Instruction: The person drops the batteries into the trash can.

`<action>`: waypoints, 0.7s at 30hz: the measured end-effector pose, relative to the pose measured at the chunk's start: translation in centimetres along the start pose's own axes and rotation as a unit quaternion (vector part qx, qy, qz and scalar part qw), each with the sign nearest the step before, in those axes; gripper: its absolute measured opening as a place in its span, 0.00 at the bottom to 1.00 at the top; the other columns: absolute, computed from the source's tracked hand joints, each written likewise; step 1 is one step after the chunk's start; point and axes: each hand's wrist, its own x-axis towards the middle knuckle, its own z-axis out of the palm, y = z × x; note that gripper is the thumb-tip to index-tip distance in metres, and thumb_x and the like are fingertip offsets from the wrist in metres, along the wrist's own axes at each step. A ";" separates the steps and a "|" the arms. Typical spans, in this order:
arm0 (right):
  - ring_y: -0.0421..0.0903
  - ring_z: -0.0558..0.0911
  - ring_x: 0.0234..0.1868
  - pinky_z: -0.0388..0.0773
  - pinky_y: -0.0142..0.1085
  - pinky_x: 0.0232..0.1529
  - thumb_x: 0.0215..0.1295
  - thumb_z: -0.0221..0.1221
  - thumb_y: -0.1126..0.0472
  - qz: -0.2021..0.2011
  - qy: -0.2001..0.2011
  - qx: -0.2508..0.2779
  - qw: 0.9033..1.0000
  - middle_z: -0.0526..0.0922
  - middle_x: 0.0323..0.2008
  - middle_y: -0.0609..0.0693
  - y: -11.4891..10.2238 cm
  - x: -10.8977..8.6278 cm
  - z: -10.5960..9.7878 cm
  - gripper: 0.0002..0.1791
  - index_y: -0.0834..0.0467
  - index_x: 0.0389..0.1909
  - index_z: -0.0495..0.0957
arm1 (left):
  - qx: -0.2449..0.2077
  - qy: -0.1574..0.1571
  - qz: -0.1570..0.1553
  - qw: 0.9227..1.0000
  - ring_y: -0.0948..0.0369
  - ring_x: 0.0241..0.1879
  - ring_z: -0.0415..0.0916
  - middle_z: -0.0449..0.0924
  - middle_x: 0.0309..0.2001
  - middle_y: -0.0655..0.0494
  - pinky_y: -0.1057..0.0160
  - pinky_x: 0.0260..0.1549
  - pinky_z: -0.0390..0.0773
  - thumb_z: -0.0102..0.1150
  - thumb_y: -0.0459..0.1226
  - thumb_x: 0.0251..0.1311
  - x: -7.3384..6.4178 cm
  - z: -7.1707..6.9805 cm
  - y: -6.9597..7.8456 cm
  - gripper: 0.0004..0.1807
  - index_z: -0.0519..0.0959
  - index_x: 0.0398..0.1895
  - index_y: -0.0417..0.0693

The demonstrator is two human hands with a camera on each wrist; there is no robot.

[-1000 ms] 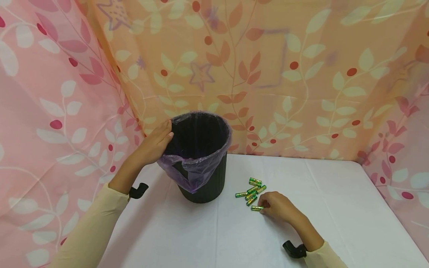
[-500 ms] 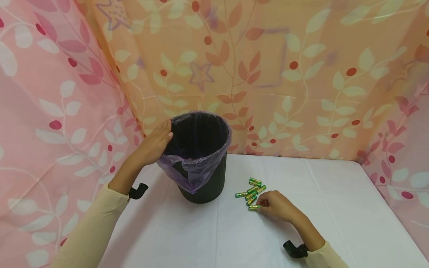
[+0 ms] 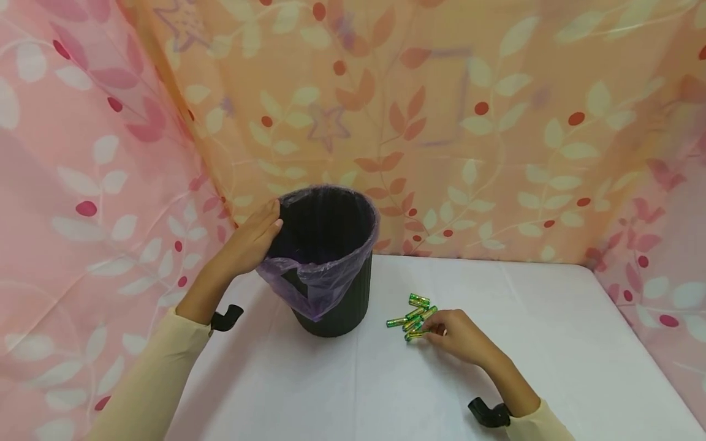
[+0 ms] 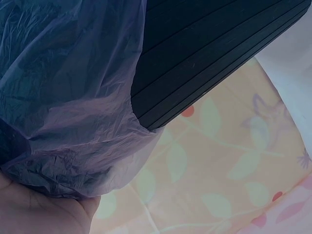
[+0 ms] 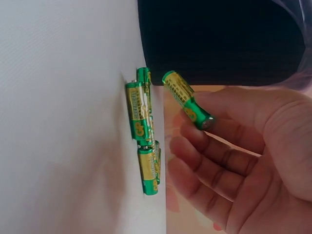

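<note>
A dark ribbed trash bin [image 3: 360,300] stands upright, its rim covered by a thin purple plastic liner [image 3: 325,288]. My left hand [image 3: 248,240] rests on the bin's left rim with fairly straight fingers; its palm touches the liner in the left wrist view. To the right of the bin, several green and gold batteries [image 3: 412,313] lie in a loose pile. My right hand [image 3: 458,337] is beside the pile's near right side. In the right wrist view it pinches one battery [image 5: 181,90] at the fingertips, apart from the batteries [image 5: 138,112] on the table.
A white-covered table [image 3: 551,355] lies beneath everything. Behind it hangs an orange leaf-patterned curtain [image 3: 496,184], with a pink one [image 3: 127,184] at the left. A black wrist mount [image 3: 226,318] sticks out at the left wrist, another mount [image 3: 488,413] at the right.
My right hand has shifted slightly left and away from me, bringing the pinched battery against or over the pile's near edge in the head view. The left hand and bin stay in place.
</note>
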 end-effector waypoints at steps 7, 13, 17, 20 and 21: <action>0.35 0.77 0.31 0.79 0.31 0.32 0.61 0.70 0.65 -0.009 0.034 0.009 0.999 0.82 0.32 0.37 -0.7 -0.2 -0.7 0.05 0.54 0.37 0.88 | 0.002 0.007 0.006 1.000 0.45 0.80 0.35 0.40 0.80 0.37 0.47 0.78 0.36 0.32 0.43 0.81 0.6 0.0 0.2 0.32 0.47 0.78 0.29; 0.35 0.77 0.30 0.79 0.31 0.30 0.61 0.71 0.65 -0.014 0.039 0.016 0.999 0.81 0.29 0.36 -1.6 0.0 -1.5 0.05 0.53 0.37 0.88 | 0.000 0.005 0.007 1.000 0.44 0.80 0.35 0.39 0.80 0.36 0.47 0.77 0.36 0.31 0.42 0.81 0.3 0.1 0.1 0.32 0.46 0.77 0.28; 0.36 0.77 0.30 0.79 0.31 0.30 0.61 0.71 0.65 -0.026 0.048 0.013 0.998 0.81 0.28 0.35 -2.4 0.3 -2.3 0.06 0.53 0.37 0.88 | -0.001 0.006 0.004 1.000 0.44 0.80 0.35 0.40 0.80 0.36 0.47 0.77 0.36 0.32 0.42 0.81 0.1 0.1 -0.1 0.32 0.46 0.77 0.28; 0.36 0.77 0.30 0.80 0.31 0.30 0.60 0.71 0.66 -0.035 0.054 0.010 0.998 0.82 0.28 0.35 -3.1 0.6 -2.9 0.06 0.54 0.38 0.89 | 0.001 0.006 0.004 1.000 0.44 0.80 0.35 0.40 0.80 0.35 0.47 0.77 0.36 0.32 0.42 0.81 0.1 0.1 -0.1 0.32 0.46 0.78 0.29; 0.36 0.78 0.30 0.80 0.31 0.31 0.60 0.71 0.66 -0.038 0.056 0.009 0.998 0.82 0.28 0.35 -3.3 0.7 -3.1 0.06 0.54 0.38 0.89 | 0.001 0.006 0.004 1.000 0.44 0.80 0.35 0.40 0.80 0.35 0.47 0.77 0.36 0.32 0.42 0.81 0.1 0.0 -0.1 0.32 0.46 0.78 0.29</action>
